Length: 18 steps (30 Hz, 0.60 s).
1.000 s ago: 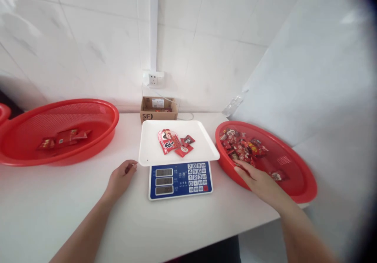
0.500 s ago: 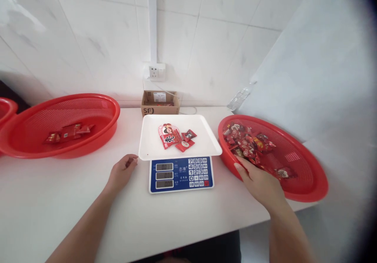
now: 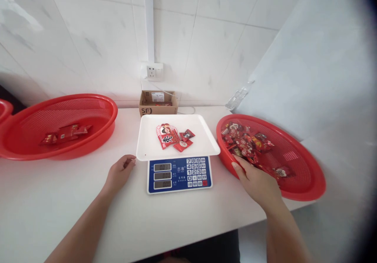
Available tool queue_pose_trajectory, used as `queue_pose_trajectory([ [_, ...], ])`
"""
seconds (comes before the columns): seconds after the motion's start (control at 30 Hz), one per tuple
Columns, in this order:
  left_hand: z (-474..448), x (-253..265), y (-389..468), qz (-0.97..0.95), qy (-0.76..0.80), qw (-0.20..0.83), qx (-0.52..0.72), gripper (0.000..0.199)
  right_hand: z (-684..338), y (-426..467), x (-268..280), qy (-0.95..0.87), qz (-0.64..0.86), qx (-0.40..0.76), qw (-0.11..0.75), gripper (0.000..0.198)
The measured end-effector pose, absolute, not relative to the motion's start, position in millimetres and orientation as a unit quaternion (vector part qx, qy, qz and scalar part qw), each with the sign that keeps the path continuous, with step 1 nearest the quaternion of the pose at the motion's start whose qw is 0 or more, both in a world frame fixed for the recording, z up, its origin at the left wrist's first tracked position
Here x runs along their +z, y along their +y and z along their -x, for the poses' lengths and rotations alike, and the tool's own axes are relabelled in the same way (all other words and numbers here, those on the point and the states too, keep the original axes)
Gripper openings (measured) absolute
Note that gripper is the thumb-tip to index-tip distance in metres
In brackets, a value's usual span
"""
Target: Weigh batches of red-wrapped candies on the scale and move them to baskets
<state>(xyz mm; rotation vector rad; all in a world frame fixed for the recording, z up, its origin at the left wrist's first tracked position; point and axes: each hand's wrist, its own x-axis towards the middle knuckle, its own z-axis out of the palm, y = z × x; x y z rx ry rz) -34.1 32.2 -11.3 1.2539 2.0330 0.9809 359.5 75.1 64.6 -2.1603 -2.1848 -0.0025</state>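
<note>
Packets (image 3: 167, 138) lie on the scale tray (image 3: 203, 145), back from the near edge of the surface (image 3: 129, 219); the right hand (image 3: 257, 181) lies over the red basket rim (image 3: 317, 193) at the right edge, its grip unclear; the left hand (image 3: 119, 173), loosely curled, is best held clear of the tray

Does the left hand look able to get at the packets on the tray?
Likely yes: the left hand is by the near left corner of the tray, with only the low rim between it and the packets. The right hand is at the right basket, out of the way.
</note>
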Motion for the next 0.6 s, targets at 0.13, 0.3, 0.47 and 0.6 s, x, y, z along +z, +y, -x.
queue_pose_trajectory([
  [0.13,34.3,-11.2,32.0,-0.466,0.759,0.275,0.362,0.032,-358.9,74.8,65.0,-0.71,0.703,0.0,0.039,0.05],
  [0.3,33.0,-8.6,31.7,-0.464,0.765,0.273,0.354,0.031,-357.7,74.3,65.9,-0.705,0.708,0.004,0.025,0.052],
  [0.47,32.0,-6.8,32.8,-0.466,0.764,0.268,0.356,0.03,-358.3,74.6,66.2,-0.704,0.71,0.001,0.021,0.052],
  [0.6,32.7,-8.3,33.3,-0.471,0.762,0.265,0.358,0.031,-358.4,74.6,65.0,-0.71,0.703,-0.011,0.027,0.05],
])
